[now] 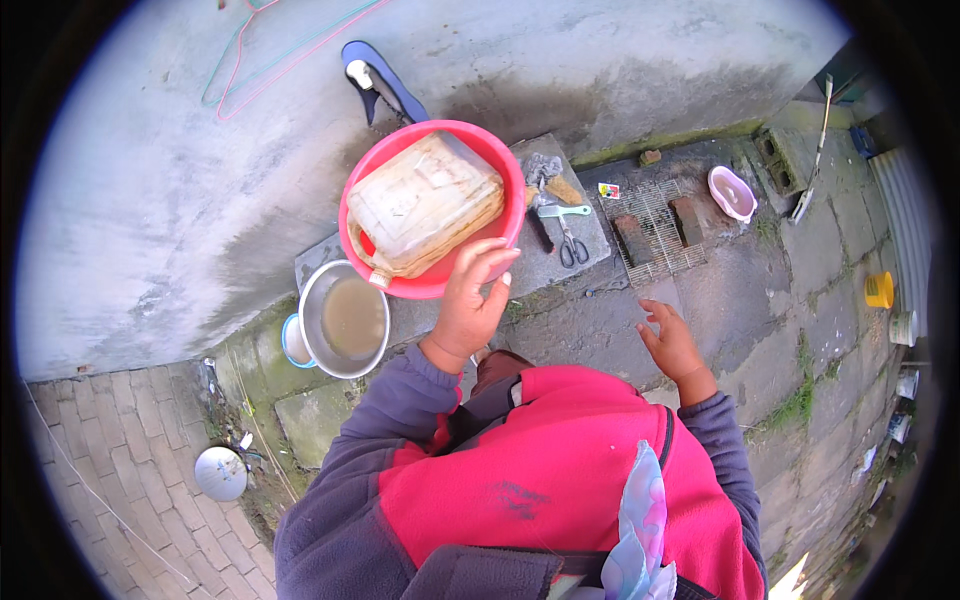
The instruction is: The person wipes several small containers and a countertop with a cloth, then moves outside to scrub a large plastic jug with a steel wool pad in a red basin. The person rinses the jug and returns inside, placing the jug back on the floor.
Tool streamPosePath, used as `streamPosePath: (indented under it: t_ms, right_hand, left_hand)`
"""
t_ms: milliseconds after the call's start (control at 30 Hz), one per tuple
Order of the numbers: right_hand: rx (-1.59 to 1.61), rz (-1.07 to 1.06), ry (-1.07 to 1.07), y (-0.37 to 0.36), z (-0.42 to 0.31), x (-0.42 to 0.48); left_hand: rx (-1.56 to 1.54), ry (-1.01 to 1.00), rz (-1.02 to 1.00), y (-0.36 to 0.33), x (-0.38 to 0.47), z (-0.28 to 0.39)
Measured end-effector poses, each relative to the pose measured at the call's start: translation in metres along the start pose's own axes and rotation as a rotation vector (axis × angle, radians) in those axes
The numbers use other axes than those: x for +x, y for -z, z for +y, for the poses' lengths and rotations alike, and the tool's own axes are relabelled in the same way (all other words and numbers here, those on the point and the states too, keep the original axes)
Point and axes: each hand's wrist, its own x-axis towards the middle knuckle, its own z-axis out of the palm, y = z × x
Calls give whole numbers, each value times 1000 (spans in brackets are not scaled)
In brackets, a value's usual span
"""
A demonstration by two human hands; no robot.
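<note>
A pink-red plastic basin [360, 161] rests at the wall end of a stone slab. Inside it a dirty, whitish plastic jerrycan [420, 199] lies on its side, its capped spout towards me. My left hand [474, 300] is at the basin's near right rim, with thumb and fingers apart and nothing between them. Whether the fingertips touch the rim cannot be told. My right hand [670, 343] hangs above the paving to the right, fingers spread and holding nothing. Left of the basin, a metal basin [352, 319] contains murky brown water.
Scissors [574, 249], a green-handled brush [564, 211] and a brown scrubber [562, 190] lie on the slab [592, 240]. Beyond are a metal grate [660, 214] with bricks, a pink tub [733, 193] and a hollow block [780, 161]. A yellow bucket [879, 290] stands at far right.
</note>
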Motion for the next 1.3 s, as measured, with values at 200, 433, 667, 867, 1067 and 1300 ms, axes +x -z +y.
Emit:
streamPosePath:
  t_ms: [200, 433, 667, 867, 1067, 1300]
  right_hand:
    - [-131, -23, -254, 85, 124, -68]
    - [-19, 45, -584, 133, 270, -104]
    - [20, 161, -1028, 156, 418, -187]
    - [188, 298, -1343, 171, 480, -243]
    - [129, -8, -1251, 223, 619, -272]
    - [207, 447, -1399, 413, 736, -258]
  left_hand:
    - [17, 47, -319, -119, 26, 11]
    - [208, 244, -670, -197, 74, -27]
    - [499, 81, -1025, -347, 173, -58]
    - [308, -286, -1066, -553, 300, 46]
    - [426, -97, -1119, -720, 362, 84]
    - [823, -181, -1333, -767, 404, 26]
